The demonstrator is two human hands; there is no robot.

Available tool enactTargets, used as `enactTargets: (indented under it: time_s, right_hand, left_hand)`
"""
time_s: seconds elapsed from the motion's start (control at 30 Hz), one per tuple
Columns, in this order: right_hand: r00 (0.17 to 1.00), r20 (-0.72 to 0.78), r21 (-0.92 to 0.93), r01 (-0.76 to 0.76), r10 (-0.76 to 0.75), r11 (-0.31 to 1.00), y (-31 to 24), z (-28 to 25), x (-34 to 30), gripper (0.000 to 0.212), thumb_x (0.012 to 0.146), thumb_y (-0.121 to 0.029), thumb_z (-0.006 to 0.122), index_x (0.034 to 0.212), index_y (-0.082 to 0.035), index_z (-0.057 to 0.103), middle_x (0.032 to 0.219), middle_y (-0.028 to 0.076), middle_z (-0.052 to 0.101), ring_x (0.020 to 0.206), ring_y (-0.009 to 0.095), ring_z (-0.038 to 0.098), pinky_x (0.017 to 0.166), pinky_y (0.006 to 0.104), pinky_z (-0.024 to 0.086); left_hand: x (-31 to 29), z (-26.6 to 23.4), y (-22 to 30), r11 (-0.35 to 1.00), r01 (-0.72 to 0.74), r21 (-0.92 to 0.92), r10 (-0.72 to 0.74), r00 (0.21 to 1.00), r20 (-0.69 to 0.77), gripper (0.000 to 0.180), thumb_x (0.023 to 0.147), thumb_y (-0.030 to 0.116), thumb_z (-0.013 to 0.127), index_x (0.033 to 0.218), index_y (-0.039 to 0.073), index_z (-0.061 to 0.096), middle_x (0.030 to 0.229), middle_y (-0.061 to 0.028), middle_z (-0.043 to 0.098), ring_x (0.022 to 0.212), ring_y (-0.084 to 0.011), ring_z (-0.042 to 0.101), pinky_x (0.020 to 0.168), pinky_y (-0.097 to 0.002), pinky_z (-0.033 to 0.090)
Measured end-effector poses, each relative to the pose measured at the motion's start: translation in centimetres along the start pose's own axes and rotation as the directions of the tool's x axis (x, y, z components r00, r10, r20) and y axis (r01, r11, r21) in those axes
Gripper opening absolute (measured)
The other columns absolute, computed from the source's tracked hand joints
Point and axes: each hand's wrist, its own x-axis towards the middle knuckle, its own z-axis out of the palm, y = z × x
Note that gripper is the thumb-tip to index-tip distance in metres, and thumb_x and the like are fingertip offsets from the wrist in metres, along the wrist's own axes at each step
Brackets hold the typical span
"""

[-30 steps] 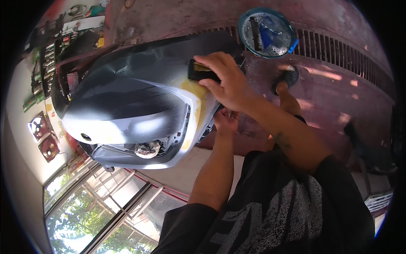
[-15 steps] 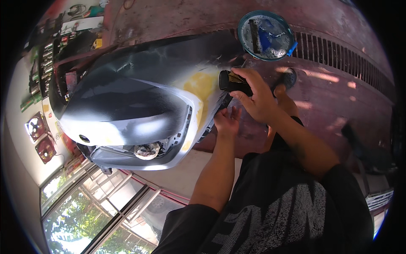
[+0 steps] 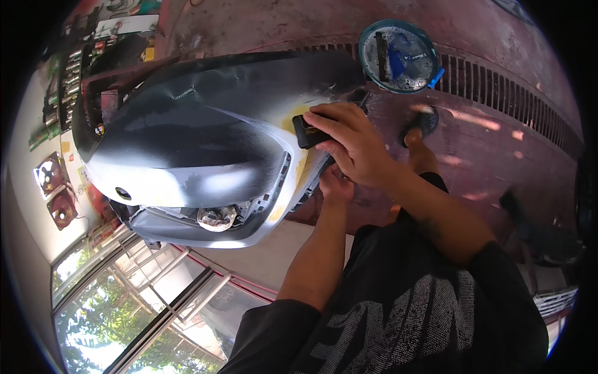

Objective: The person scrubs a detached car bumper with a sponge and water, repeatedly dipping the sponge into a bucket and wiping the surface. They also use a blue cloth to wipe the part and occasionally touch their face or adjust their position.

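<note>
Bumper (image 3: 199, 146) at 10 o'clock from view centre; surface work judged part-way, finish not uniform.
The right hand (image 3: 362, 146) has its fingers closed around a black block (image 3: 303, 133), held at the bumper's 2 o'clock side, over a yellow patch (image 3: 294, 115). The left hand (image 3: 336, 186) is at the bumper's 4 o'clock edge; its fingers are partly hidden, so whether they grip cannot be told. Outstanding, in my judgement: yellow areas remain exposed beside the block and down the rim to 5 o'clock. How much is finished cannot be determined. The bumper is dark grey above, pale and glossy below, with whitish scuffs near 11 o'clock and a round hole at 8 o'clock. A teal bucket (image 3: 398, 91) of sudsy water stands at 1 o'clock from view centre.
</note>
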Motion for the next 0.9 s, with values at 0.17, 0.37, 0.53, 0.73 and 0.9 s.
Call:
enactTargets:
  time_s: [0.17, 0.37, 0.53, 0.73, 0.9]
  right_hand:
    - [0.994, 0.008, -0.002, 0.105, -0.105, 0.994, -1.7, 1.9, 5.7, 0.059, 0.091, -0.011, 0.081, 0.148, -0.011, 0.069, 0.142, 0.011, 0.068, 0.128, 0.036, 0.063, 0.109, 0.0482, 0.050]
    - [0.996, 0.032, -0.011, 0.087, -0.087, 0.996, 0.0, 0.9, 2.9, 0.061, 0.090, -0.012, 0.082, 0.149, -0.012, 0.067, 0.142, 0.012, 0.067, 0.126, 0.038, 0.063, 0.106, 0.0496, 0.051]
    - [0.993, 0.044, -0.026, 0.115, -0.114, 0.993, -0.2, 1.3, 4.6, 0.060, 0.090, -0.013, 0.081, 0.149, -0.012, 0.067, 0.141, 0.013, 0.067, 0.125, 0.037, 0.063, 0.106, 0.0490, 0.050]
    - [0.997, 0.032, -0.003, 0.070, -0.070, 0.998, -0.6, 0.9, 4.1, 0.056, 0.092, -0.011, 0.079, 0.147, -0.009, 0.067, 0.141, 0.014, 0.067, 0.124, 0.038, 0.064, 0.106, 0.0502, 0.050]
    - [0.996, 0.075, -0.016, 0.047, -0.045, 0.999, 1.0, -0.4, 1.2, 0.055, 0.094, -0.014, 0.078, 0.148, -0.009, 0.067, 0.141, 0.015, 0.066, 0.125, 0.038, 0.062, 0.106, 0.0494, 0.050]
  left_hand:
    - [1.1, -1.5, -0.5, 0.998, -0.070, -0.001, 0.070, 0.997, 0.010, 0.043, 0.112, 0.024, 0.044, 0.149, 0.005, 0.059, 0.148, -0.0096, 0.059, 0.128, -0.0247, 0.062, 0.102, -0.0457, 0.057]
    - [-0.3, 0.2, -0.9, 0.998, -0.065, -0.022, 0.059, 0.975, -0.213, 0.042, 0.112, 0.022, 0.046, 0.150, 0.009, 0.058, 0.144, -0.0103, 0.059, 0.120, -0.0265, 0.062, 0.102, -0.0462, 0.058]
    - [1.9, -2.8, -1.0, 1.000, 0.007, 0.002, -0.006, 0.957, -0.291, 0.044, 0.112, 0.022, 0.045, 0.153, 0.009, 0.057, 0.146, -0.0103, 0.059, 0.126, -0.0288, 0.062, 0.107, -0.0464, 0.056]
    - [0.6, -1.5, -1.4, 0.998, -0.050, -0.032, 0.046, 0.993, -0.111, 0.047, 0.112, 0.025, 0.045, 0.157, 0.012, 0.052, 0.150, -0.0082, 0.059, 0.135, -0.0279, 0.059, 0.112, -0.0494, 0.054]
    - [0.0, 0.0, -0.3, 0.999, -0.029, -0.028, 0.025, 0.989, -0.146, 0.046, 0.113, 0.025, 0.044, 0.156, 0.011, 0.053, 0.154, -0.0086, 0.058, 0.135, -0.0257, 0.059, 0.111, -0.0453, 0.053]
